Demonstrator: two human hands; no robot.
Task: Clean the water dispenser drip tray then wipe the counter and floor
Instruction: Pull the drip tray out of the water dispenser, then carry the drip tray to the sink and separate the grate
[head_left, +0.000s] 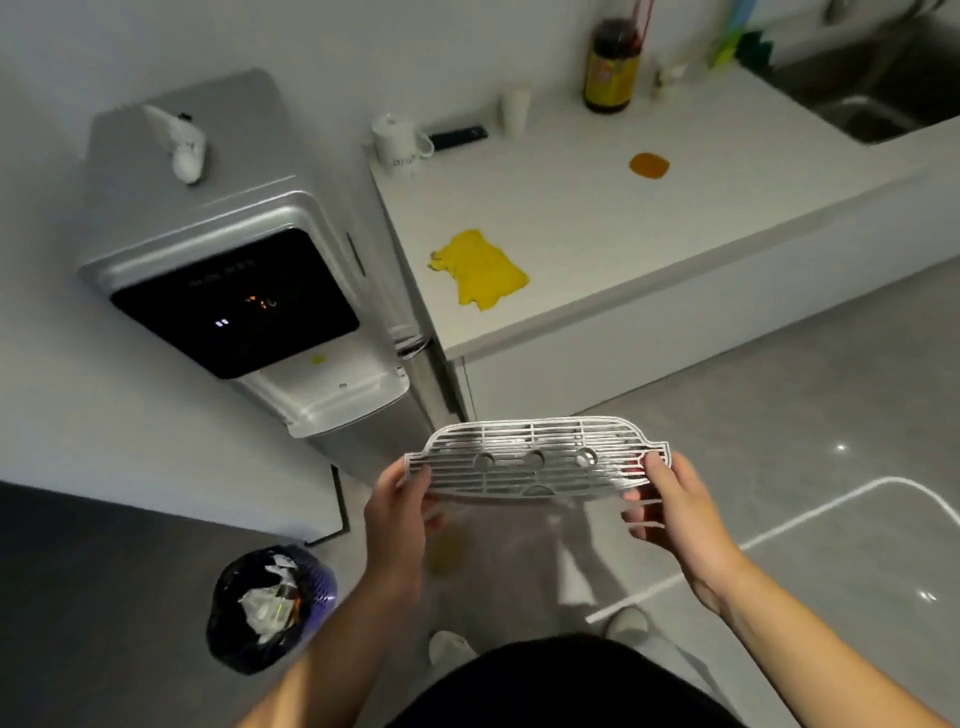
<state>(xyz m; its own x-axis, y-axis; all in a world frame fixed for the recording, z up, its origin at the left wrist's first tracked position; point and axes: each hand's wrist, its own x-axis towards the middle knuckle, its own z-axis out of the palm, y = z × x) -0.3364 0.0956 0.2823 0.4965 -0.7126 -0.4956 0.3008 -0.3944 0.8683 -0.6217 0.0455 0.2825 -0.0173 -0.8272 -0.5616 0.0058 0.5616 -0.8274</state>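
Observation:
I hold the grey drip tray grate (535, 460) flat in front of me, over the floor. My left hand (397, 512) grips its left end and my right hand (675, 514) grips its right end. The silver water dispenser (249, 270) stands at the left, and its drip tray recess (337, 395) sits bare below the black panel. A yellow cloth (480, 270) lies crumpled on the white counter (597, 218). An orange-brown spill (649, 166) marks the counter further back. A yellowish stain (444, 551) shows on the grey floor below the grate.
A bin with a black bag (267, 605) stands on the floor at my left. On the counter are a white mug (397, 143), a dark remote (457, 136), a paper cup (514, 110) and a dark sauce bottle (612, 65). The sink (872, 88) is at the far right.

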